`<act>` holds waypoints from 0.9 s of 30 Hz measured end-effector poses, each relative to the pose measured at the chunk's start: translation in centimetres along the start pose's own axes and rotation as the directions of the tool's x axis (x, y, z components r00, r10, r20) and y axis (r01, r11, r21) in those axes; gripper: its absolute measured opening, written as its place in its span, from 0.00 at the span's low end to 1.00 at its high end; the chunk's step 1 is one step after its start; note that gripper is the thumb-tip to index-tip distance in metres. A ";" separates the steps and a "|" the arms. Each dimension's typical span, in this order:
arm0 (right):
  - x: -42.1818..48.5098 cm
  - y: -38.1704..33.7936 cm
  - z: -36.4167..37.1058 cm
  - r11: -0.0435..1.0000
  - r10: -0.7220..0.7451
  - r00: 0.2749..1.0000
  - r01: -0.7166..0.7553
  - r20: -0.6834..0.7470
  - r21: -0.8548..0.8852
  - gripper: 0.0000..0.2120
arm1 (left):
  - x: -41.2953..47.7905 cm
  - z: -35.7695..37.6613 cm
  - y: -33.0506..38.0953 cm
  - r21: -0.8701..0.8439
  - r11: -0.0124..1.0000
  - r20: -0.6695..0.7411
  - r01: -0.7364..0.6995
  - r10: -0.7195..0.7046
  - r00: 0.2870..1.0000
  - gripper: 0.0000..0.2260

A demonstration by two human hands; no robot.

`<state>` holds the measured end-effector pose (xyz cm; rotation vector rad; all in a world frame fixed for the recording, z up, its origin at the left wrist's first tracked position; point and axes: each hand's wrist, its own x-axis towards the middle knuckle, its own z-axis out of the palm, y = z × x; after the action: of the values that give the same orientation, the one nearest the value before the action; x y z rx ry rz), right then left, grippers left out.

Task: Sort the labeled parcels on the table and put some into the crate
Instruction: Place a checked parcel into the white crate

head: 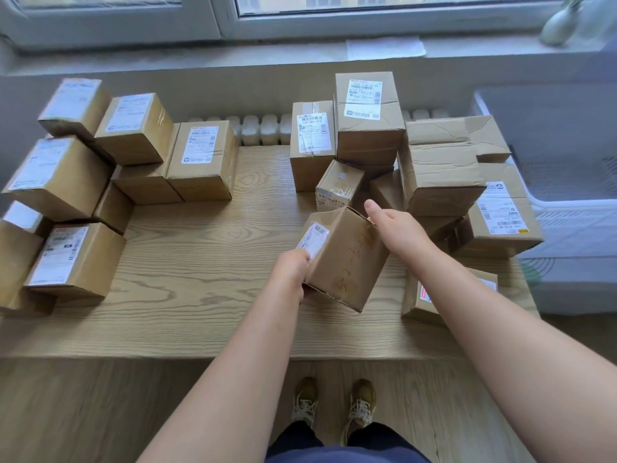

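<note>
The person is holding one small cardboard parcel [347, 262] tilted above the desk [200, 269], and it seems to be clear of the wood. The left hand [292, 267] is gripping the parcel's lower left corner, with the thumb lying on the white label [314, 240] and the fingers curling underneath. The right hand [399, 225] is clasping the upper right edge. Its thumb is stretching out along the top, and its fingers are going down the far side, out of sight.

Well to the left of the parcel, a tidy group of labelled boxes [200, 158] is sitting. Just beyond the parcel and to its right, a looser heap [444, 168] is leaning. Further right of the parcel, off the desk, the pale crate [574, 222] is waiting.

The step in hand is probably reading the label, which is too blurred here to make out. To do it well, the left thumb should be sliding off the print while the label face is being turned up toward the eyes. The right hand should be taking the weight from behind, so the box is not hanging from one corner.

Only once the label is read should the parcel be travelling. Leftward, it should be going down square beside the tidy group. Rightward, it should be rising over the heap rather than brushing it, since those boxes look easy to topple. Another box [424, 295] is lying just right of the parcel under the right forearm, so the elbow should be lifting first.
</note>
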<state>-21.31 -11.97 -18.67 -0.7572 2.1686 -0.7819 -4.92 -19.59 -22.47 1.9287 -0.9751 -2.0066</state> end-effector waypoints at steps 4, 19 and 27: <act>0.2 1.5 0.6 0.982 0.174 0.981 -0.179 0.081 0.060 0.30 | 1.1 -0.3 -0.3 0.017 0.993 -0.076 -0.115 0.116 0.990 0.25; -1.3 8.4 7.7 0.913 0.373 0.891 -0.402 0.258 0.068 0.33 | 3.2 -0.7 -4.9 0.318 0.925 -0.081 -0.209 0.246 0.966 0.30; -1.0 9.0 8.3 0.947 0.300 0.935 -0.315 0.188 0.055 0.25 | 4.5 -1.6 -5.1 0.409 0.874 0.020 -0.263 0.280 0.960 0.23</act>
<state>-16.88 -7.92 -29.34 -0.4107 2.0140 -0.6136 -2.45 -18.72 -29.00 1.8703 -1.6634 -1.6965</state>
